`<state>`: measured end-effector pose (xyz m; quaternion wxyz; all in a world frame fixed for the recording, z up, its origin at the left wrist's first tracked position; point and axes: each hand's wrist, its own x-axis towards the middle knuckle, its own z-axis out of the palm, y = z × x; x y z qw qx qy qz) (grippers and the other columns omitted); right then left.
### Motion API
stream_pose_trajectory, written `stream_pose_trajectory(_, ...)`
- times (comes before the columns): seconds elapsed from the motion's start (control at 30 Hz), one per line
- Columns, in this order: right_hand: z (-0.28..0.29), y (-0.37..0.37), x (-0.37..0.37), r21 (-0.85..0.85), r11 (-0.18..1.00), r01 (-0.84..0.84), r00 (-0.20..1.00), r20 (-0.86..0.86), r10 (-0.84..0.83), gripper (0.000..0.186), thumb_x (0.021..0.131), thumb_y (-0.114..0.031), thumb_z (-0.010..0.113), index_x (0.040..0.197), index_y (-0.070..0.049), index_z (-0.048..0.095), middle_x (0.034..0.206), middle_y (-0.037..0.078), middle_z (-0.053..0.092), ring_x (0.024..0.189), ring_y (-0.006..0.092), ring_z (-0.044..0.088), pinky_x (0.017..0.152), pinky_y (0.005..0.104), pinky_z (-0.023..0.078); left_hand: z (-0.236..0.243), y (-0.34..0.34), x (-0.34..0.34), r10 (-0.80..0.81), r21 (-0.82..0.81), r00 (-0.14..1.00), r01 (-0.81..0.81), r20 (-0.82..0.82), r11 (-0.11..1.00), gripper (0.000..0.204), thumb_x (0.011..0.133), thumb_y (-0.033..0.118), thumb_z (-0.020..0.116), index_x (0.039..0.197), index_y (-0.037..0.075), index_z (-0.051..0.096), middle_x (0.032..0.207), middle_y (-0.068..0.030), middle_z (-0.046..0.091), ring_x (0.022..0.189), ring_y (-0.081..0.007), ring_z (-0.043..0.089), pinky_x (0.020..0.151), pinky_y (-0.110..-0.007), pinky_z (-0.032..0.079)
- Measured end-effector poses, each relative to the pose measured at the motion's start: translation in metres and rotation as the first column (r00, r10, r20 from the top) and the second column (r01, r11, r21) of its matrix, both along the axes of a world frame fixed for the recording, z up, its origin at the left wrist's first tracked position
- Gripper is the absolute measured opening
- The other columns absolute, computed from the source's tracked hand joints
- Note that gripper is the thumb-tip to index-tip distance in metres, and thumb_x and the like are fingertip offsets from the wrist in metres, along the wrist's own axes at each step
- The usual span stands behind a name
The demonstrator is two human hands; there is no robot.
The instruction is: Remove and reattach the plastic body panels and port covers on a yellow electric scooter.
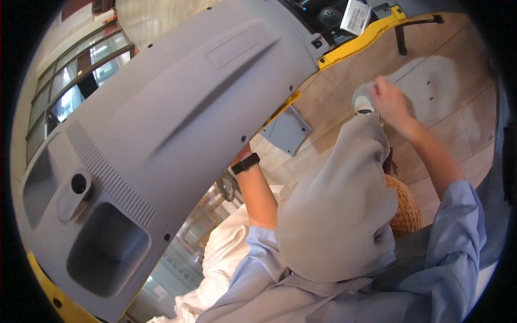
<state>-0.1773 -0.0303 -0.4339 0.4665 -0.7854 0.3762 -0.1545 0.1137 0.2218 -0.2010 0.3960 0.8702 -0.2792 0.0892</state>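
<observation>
A large grey molded plastic cover (pixel 215 91) with a ridged strip and a recessed bin fills the left and middle, edged by yellow frame parts (pixel 366 43). My left hand (pixel 240 154), with a black band at the wrist, reaches under the cover's lower edge; its fingers are hidden behind it. My right hand (pixel 390 102) hovers above the floor beside a light-coloured shoe (pixel 364 103), apart from the cover. Its fingers are curled closed, and I cannot make out anything in them. A flat grey panel (pixel 285 130) with holes in its corners lies on the floor between the hands.
A grey-clothed knee (pixel 336 215) rises between my arms. Beside it shows an orange woven seat (pixel 406 207). A white labelled box (pixel 356 17) sits in the dark opening at the top. A black lever (pixel 402 40) juts from the yellow frame. White cloth (pixel 231 242) lies by my left arm.
</observation>
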Motion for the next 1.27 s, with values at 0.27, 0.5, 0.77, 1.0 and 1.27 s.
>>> stream_pose_trajectory(0.27,0.108,0.028,0.093,0.308,0.949,-0.067,0.888,0.452,-0.084,0.021,0.089,-0.012,0.066,0.097,-0.002,0.048,0.079,0.017,0.063,0.075,0.0354,0.064,0.066,0.0431,0.050,0.019,-0.007,-0.008,0.021,0.035,0.996,-0.024,0.082,0.999,0.050,0.096,0.047,0.049,0.124,0.006,0.058,0.126,-0.0113,0.059,0.118,-0.0255,0.054,0.100,-0.039,0.044)
stream_pose_trajectory(0.5,0.075,0.051,0.133,0.872,0.484,-0.066,0.909,0.253,-0.330,0.022,0.090,-0.005,0.065,0.097,-0.002,0.044,0.093,0.015,0.064,0.087,0.0266,0.069,0.074,0.0351,0.055,-0.020,-0.039,-0.007,-0.022,0.096,0.997,0.015,0.074,0.995,0.051,0.096,0.048,0.050,0.124,0.006,0.058,0.127,-0.0118,0.058,0.119,-0.0257,0.054,0.101,-0.039,0.044)
stream_pose_trajectory(0.77,0.096,0.056,0.153,0.833,-0.349,-0.430,0.725,0.087,-0.683,0.023,0.093,0.001,0.055,0.115,0.002,0.047,0.115,0.013,0.061,0.110,0.0247,0.062,0.098,0.0385,0.052,-0.075,-0.072,-0.003,0.001,0.131,0.999,-0.008,0.054,0.991,0.051,0.096,0.048,0.051,0.124,0.005,0.058,0.129,-0.0124,0.058,0.120,-0.0258,0.053,0.102,-0.040,0.043)
stream_pose_trajectory(1.0,0.077,0.055,0.147,0.775,-0.445,-0.449,0.726,0.026,-0.688,0.031,0.096,0.003,0.049,0.127,-0.001,0.047,0.126,0.010,0.056,0.119,0.0228,0.056,0.107,0.0388,0.047,-0.090,-0.073,-0.017,0.058,0.211,0.997,-0.069,0.058,0.975,0.052,0.096,0.048,0.051,0.125,0.005,0.058,0.130,-0.0129,0.058,0.121,-0.0260,0.053,0.102,-0.040,0.043)
stream_pose_trajectory(1.27,0.082,0.057,0.152,0.715,-0.429,-0.551,0.683,0.091,-0.725,0.030,0.097,0.003,0.050,0.126,-0.003,0.047,0.125,0.008,0.056,0.120,0.0223,0.056,0.108,0.0392,0.047,-0.097,-0.081,-0.020,-0.597,-0.865,0.655,-0.189,-0.464,0.465,0.070,0.091,0.059,0.053,0.139,0.008,0.047,0.141,-0.0150,0.050,0.127,-0.0299,0.048,0.109,-0.048,0.036)
